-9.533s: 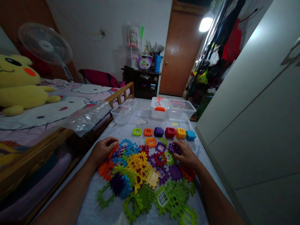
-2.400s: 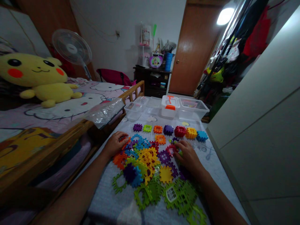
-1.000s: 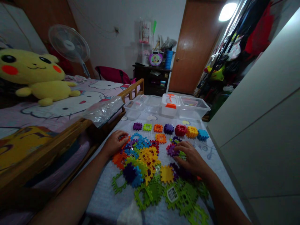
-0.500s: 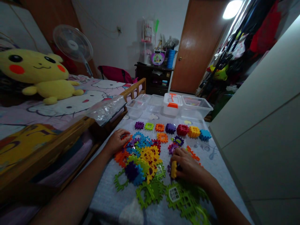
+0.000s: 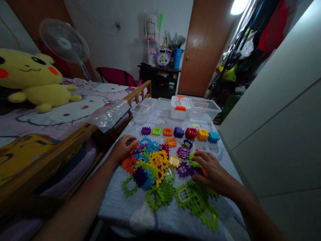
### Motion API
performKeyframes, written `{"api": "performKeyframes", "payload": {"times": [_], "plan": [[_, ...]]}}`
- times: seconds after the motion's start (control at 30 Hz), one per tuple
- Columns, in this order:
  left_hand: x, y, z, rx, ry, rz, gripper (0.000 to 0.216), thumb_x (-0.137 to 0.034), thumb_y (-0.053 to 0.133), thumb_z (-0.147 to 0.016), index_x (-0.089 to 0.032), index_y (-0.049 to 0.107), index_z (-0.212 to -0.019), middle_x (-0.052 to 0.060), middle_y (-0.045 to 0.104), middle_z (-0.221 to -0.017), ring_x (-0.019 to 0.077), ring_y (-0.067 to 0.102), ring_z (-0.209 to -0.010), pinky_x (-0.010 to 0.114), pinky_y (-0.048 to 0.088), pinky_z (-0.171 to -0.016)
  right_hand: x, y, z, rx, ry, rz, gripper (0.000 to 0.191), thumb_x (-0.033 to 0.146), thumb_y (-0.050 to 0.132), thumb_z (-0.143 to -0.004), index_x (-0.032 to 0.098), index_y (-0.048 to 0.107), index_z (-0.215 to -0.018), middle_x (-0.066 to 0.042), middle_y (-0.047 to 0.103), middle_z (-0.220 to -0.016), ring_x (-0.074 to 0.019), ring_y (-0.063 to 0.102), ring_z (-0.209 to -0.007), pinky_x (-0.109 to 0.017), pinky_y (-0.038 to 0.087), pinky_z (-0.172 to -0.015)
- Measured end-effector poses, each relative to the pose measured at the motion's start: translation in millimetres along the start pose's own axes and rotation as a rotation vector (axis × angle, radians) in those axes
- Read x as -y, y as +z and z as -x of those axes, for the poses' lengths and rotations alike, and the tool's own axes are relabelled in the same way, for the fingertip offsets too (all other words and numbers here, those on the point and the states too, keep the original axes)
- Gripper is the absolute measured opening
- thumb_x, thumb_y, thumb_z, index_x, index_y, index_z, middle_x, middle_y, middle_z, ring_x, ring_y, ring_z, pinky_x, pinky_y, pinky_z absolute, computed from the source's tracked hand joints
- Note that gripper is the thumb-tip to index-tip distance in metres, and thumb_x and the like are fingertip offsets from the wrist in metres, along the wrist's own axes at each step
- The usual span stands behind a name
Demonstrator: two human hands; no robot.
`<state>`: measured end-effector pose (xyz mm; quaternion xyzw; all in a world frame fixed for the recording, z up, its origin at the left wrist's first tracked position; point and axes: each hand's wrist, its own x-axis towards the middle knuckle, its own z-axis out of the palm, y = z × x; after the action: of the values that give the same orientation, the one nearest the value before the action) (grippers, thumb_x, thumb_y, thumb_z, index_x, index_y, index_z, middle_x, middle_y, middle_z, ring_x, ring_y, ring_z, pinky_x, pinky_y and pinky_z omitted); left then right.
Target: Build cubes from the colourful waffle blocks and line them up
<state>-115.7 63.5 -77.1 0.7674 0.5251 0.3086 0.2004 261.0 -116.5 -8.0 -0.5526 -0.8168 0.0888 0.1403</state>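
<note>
My left hand (image 5: 122, 149) rests at the left edge of a mixed heap of toothed plastic building pieces, its fingertips on an orange piece (image 5: 134, 147). Its fingers are loosely stretched, not wrapped round anything. On the right, my right hand (image 5: 213, 170) hovers low over a green piece (image 5: 193, 160) and partly covers orange and purple ones; thumb and fingers are apart. Between the hands lie a yellow piece (image 5: 175, 161), yellow pieces in the heap (image 5: 158, 160) and a purple piece (image 5: 183, 169). Several green pieces (image 5: 198, 204) spread nearer to me.
A row of sorted pieces, from purple (image 5: 146, 131) to blue (image 5: 214, 137), crosses the table behind the heap. Farther back stand clear plastic bins (image 5: 205, 108) and a lidded box with orange clasps (image 5: 180, 108). A wooden bed rail (image 5: 82, 134) runs along the left.
My right hand has let go of the yellow piece, which now lies beside the heap, and has moved right over green and orange pieces. My left hand stays by the heap. The view has shifted slightly.
</note>
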Motion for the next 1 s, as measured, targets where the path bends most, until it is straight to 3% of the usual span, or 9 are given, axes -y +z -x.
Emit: {"api": "performKeyframes", "payload": {"times": [0.13,0.23,0.43,0.5,0.6,0.77,0.9,1.0], "plan": [[-0.3,-0.8,1.8,-0.069,-0.004,0.026,0.044,-0.054,0.048,-0.083,-0.016,0.066,-0.095,0.008,0.063,-0.102,0.0242,0.060,-0.101,0.037,0.045,-0.095,22.6,19.3,51.2,-0.088,0.028,0.056,0.070,0.049,0.061,-0.083,0.024,0.035,-0.143,-0.014,0.036,-0.147,-0.0340,0.032,-0.134,-0.054,0.035,-0.106],[0.4,-0.9,3.0,-0.134,0.020,0.006,0.042,-0.052,0.047,-0.084,-0.017,0.066,-0.096,0.008,0.062,-0.104,0.0244,0.058,-0.103,0.038,0.042,-0.098,38.1,41.3,73.9,-0.131,0.030,0.109,0.079,0.054,0.061,-0.081,0.024,0.029,-0.147,-0.014,0.030,-0.151,-0.0366,0.027,-0.137,-0.056,0.031,-0.107],[-19.5,-16.0,2.3,-0.252,0.158,-0.147,0.038,-0.050,0.048,-0.086,-0.019,0.065,-0.099,0.008,0.059,-0.109,0.0259,0.054,-0.110,0.042,0.038,-0.102,49.3,66.8,70.4,-0.128,0.017,0.173,0.070,0.048,0.062,-0.081,0.027,0.039,-0.143,-0.012,0.037,-0.148,-0.0360,0.030,-0.135,-0.056,0.029,-0.107],[-36.9,-25.4,6.9,-0.205,0.229,-0.179,0.038,-0.050,0.048,-0.087,-0.020,0.064,-0.103,0.008,0.059,-0.112,0.0259,0.053,-0.112,0.044,0.038,-0.101,49.0,68.7,63.9,-0.126,0.018,0.182,0.064,0.046,0.062,-0.082,0.028,0.042,-0.141,-0.011,0.039,-0.146,-0.0348,0.031,-0.134,-0.055,0.029,-0.106],[-68.2,-35.3,27.0,-0.037,0.352,-0.218,0.039,-0.051,0.049,-0.088,-0.022,0.063,-0.111,0.008,0.057,-0.121,0.0274,0.048,-0.118,0.047,0.034,-0.104,48.2,68.6,53.3,-0.125,0.013,0.190,0.059,0.044,0.062,-0.083,0.027,0.047,-0.137,-0.012,0.043,-0.144,-0.0342,0.032,-0.133,-0.055,0.029,-0.107],[-105.4,-27.0,89.7,0.241,0.565,-0.240,0.066,-0.060,0.060,-0.079,-0.028,0.047,-0.135,0.010,0.038,-0.146,0.0349,0.030,-0.135,0.056,0.022,-0.111,45.2,69.7,32.5,-0.151,0.022,0.214,0.054,0.040,0.064,-0.081,0.024,0.053,-0.131,-0.013,0.048,-0.140,-0.0336,0.037,-0.130,-0.054,0.030,-0.107],[-112.2,-6.8,129.3,0.298,0.580,-0.286,0.094,-0.070,0.065,-0.067,-0.030,0.032,-0.146,0.012,0.025,-0.154,0.0425,0.018,-0.139,0.065,0.019,-0.109,39.5,72.5,15.8,-0.189,0.057,0.242,0.051,0.037,0.064,-0.081,0.024,0.055,-0.129,-0.012,0.052,-0.137,-0.0329,0.039,-0.128,-0.054,0.030,-0.107],[-113.0,5.8,139.1,0.295,0.559,-0.331,0.096,-0.064,0.068,-0.068,-0.032,0.027,-0.148,0.010,0.019,-0.157,0.0429,0.014,-0.141,0.066,0.018,-0.110,39.3,70.6,10.3,-0.197,0.134,0.247,0.048,0.032,0.062,-0.081,0.022,0.056,-0.127,-0.013,0.051,-0.136,-0.0342,0.039,-0.128,-0.056,0.029,-0.107]]}}
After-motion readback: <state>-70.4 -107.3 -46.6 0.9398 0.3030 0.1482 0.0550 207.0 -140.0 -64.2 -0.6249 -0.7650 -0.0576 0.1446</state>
